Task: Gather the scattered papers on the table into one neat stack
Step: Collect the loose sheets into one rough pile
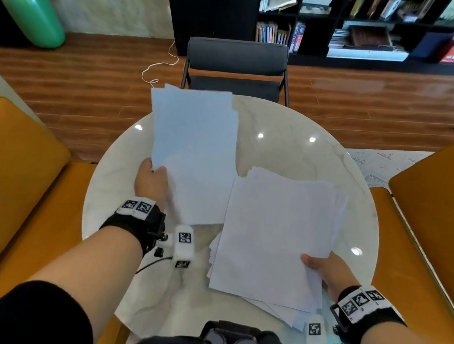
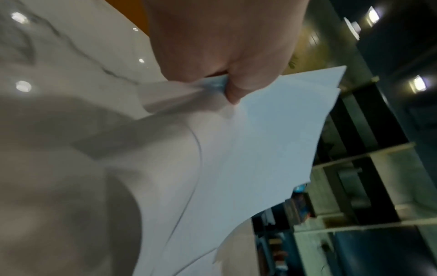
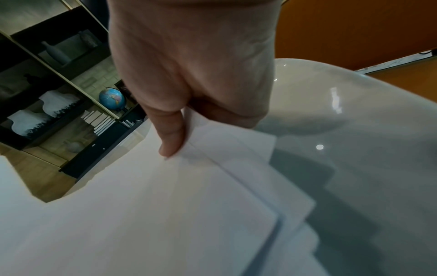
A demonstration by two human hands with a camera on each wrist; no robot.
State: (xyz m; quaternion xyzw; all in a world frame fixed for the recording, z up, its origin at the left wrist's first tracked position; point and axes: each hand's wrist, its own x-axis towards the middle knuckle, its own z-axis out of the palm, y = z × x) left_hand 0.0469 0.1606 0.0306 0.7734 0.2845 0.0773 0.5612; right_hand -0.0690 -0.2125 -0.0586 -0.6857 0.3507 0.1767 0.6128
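Two bundles of white paper hang over the round marble table (image 1: 293,139). My left hand (image 1: 151,179) pinches the left bundle (image 1: 193,151) at its near left corner; in the left wrist view the thumb (image 2: 238,87) presses on top of those sheets (image 2: 255,149). My right hand (image 1: 327,270) pinches the right bundle (image 1: 275,233) at its near right corner, thumb (image 3: 171,134) on top of the fanned sheets (image 3: 165,214). The right bundle's left edge overlaps the left bundle's lower right corner. Both bundles are uneven, with edges sticking out.
A grey chair (image 1: 235,69) stands at the table's far side. Orange seats flank it at the left (image 1: 14,186) and right (image 1: 436,222). A black bookshelf (image 1: 375,25) and a green plant pot (image 1: 32,15) stand beyond on the wooden floor.
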